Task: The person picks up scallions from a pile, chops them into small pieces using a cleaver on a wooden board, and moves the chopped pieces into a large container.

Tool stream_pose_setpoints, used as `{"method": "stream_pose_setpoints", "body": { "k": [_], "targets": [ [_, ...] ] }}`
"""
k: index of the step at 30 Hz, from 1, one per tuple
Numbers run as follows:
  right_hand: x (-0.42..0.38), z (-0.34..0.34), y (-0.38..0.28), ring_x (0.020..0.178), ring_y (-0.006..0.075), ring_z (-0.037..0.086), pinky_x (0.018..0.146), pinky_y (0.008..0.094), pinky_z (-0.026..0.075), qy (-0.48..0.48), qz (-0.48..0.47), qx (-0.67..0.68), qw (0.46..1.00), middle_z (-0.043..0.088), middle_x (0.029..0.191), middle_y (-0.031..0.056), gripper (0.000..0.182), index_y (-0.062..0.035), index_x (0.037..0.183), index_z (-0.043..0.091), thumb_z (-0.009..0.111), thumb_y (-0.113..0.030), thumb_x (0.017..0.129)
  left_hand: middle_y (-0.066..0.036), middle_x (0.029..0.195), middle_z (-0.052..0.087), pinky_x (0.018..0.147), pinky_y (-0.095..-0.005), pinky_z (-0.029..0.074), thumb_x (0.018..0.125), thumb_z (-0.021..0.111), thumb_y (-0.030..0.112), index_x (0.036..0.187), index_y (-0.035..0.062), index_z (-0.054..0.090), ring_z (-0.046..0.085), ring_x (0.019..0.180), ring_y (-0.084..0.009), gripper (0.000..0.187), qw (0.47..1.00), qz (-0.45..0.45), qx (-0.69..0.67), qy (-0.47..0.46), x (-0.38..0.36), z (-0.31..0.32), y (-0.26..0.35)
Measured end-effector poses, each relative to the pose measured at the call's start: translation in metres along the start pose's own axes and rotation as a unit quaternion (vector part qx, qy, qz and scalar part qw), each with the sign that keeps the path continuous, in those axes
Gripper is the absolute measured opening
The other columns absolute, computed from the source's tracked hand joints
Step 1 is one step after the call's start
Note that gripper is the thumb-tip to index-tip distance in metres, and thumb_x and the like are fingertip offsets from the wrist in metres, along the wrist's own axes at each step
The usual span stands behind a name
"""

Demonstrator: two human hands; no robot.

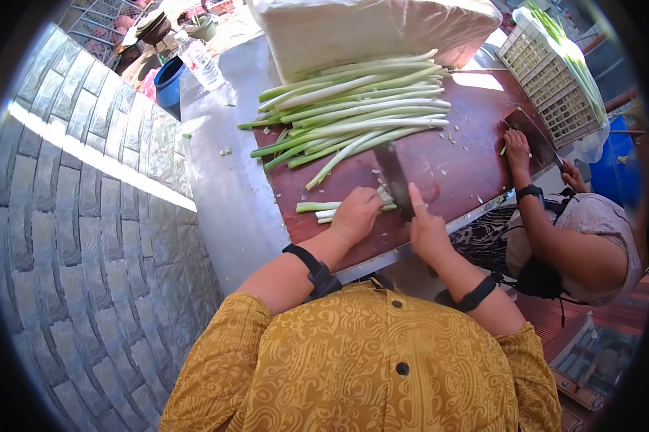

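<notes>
My left hand (357,214) is closed over a few short green onion stalks (311,207), pressing them against the reddish-brown board (296,183). Their cut ends poke out on both sides of my fingers. My right hand (428,234) grips a cleaver (394,180), index finger laid along it; the handle is mostly hidden in my palm. The blade stands just right of my left fingertips, its edge slightly blurred. Small cut bits lie near the blade. Beyond both hands, a thick pile of long green onions (360,108) stretches across the board.
At right, a co-worker's hand (515,151) rests by another cleaver (532,133). A plastic crate (548,79) of green onions stands behind it. A large wrapped white block (368,32) borders the pile. A plastic bottle (200,63) is at the far left, beside a brick wall (87,237).
</notes>
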State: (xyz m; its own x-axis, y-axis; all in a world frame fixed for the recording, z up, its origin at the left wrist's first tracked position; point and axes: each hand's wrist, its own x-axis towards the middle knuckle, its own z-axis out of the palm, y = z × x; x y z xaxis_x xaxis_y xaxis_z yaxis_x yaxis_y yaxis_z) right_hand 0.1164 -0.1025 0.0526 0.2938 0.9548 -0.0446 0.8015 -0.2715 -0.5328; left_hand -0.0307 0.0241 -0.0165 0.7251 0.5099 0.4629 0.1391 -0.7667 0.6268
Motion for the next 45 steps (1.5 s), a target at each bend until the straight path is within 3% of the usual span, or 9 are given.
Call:
{"method": "stream_pose_setpoints", "body": {
  "k": [4,7,13,22,27,34,37,40,45],
  "targets": [
    [-0.003,-0.002,0.013,0.066,0.0452,0.059,0.061,0.0518,0.045,0.052,0.018,0.082,0.995,0.059,0.070,0.0257,0.072,-0.0116,0.147,0.022,0.048,0.001,0.081,-0.010,0.094,0.058,0.080,-0.0380,0.047,0.068,0.069,0.004,0.083,0.0047,0.059,0.055,0.089,-0.0304,0.018,1.000,-0.009,-0.004,0.009,0.003,-0.001,0.002],
    [-0.007,-0.025,-0.001,0.065,0.0452,0.058,0.061,0.0516,0.044,0.040,-0.023,0.064,0.997,0.059,0.068,0.0262,0.070,-0.0106,0.146,0.023,0.047,0.001,0.081,-0.010,0.094,0.058,0.079,-0.0381,0.047,0.068,0.070,0.003,0.083,0.0047,0.060,0.055,0.089,-0.0306,0.018,1.000,-0.016,-0.007,0.018,0.002,-0.002,0.001],
    [-0.028,-0.054,-0.023,0.064,0.0444,0.059,0.060,0.0513,0.045,-0.094,-0.011,-0.037,0.995,0.059,0.066,0.0256,0.069,-0.0107,0.147,0.022,0.045,0.001,0.082,-0.011,0.093,0.060,0.078,-0.0385,0.047,0.068,0.069,0.003,0.083,0.0046,0.061,0.056,0.088,-0.0312,0.017,0.999,-0.024,-0.009,0.024,0.002,0.005,-0.003],
    [-0.023,-0.047,-0.031,0.064,0.0440,0.060,0.062,0.0530,0.046,-0.158,0.013,-0.094,0.983,0.060,0.067,0.0259,0.073,-0.0135,0.147,0.021,0.045,0.001,0.079,-0.012,0.093,0.060,0.079,-0.0383,0.047,0.070,0.067,0.004,0.082,0.0033,0.061,0.056,0.089,-0.0314,0.013,1.000,-0.019,-0.001,0.018,0.003,0.004,-0.004],
    [0.008,-0.002,-0.011,0.064,0.0448,0.060,0.062,0.0532,0.047,-0.071,-0.024,-0.075,0.994,0.060,0.067,0.0257,0.077,-0.0154,0.148,0.017,0.046,0.002,0.079,-0.011,0.093,0.060,0.079,-0.0383,0.047,0.070,0.067,0.004,0.082,0.0041,0.061,0.056,0.089,-0.0312,0.014,1.000,-0.021,0.007,-0.002,0.003,0.003,-0.003],
    [0.003,0.013,0.011,0.066,0.0456,0.059,0.062,0.0540,0.045,0.071,0.037,0.056,0.995,0.060,0.070,0.0268,0.076,-0.0154,0.148,0.016,0.049,-0.001,0.081,-0.010,0.095,0.059,0.080,-0.0386,0.047,0.067,0.071,0.004,0.084,0.0054,0.061,0.055,0.090,-0.0315,0.020,1.000,0.005,-0.011,-0.012,-0.006,-0.002,0.001],
    [0.001,0.013,0.012,0.067,0.0466,0.058,0.062,0.0541,0.044,0.076,0.050,0.126,0.988,0.059,0.070,0.0266,0.075,-0.0148,0.148,0.018,0.049,-0.001,0.082,-0.010,0.095,0.057,0.080,-0.0391,0.047,0.066,0.071,0.003,0.083,0.0052,0.060,0.055,0.089,-0.0316,0.021,1.000,0.013,-0.007,-0.008,-0.008,-0.003,0.002],
    [-0.002,-0.001,0.006,0.067,0.0469,0.058,0.062,0.0540,0.044,0.093,-0.002,0.093,0.991,0.059,0.070,0.0261,0.074,-0.0145,0.148,0.018,0.049,-0.001,0.082,-0.010,0.094,0.057,0.079,-0.0389,0.046,0.065,0.071,0.003,0.083,0.0053,0.059,0.055,0.089,-0.0314,0.022,1.000,0.002,0.002,-0.010,0.000,-0.001,0.004],
    [-0.014,-0.034,-0.006,0.066,0.0458,0.058,0.063,0.0539,0.045,0.027,-0.004,0.022,0.999,0.059,0.068,0.0269,0.072,-0.0135,0.147,0.021,0.049,0.000,0.082,-0.011,0.096,0.058,0.080,-0.0386,0.046,0.064,0.073,0.005,0.084,0.0063,0.057,0.055,0.091,-0.0309,0.026,0.998,-0.052,0.041,-0.016,0.019,0.004,0.011]
  ]
}}
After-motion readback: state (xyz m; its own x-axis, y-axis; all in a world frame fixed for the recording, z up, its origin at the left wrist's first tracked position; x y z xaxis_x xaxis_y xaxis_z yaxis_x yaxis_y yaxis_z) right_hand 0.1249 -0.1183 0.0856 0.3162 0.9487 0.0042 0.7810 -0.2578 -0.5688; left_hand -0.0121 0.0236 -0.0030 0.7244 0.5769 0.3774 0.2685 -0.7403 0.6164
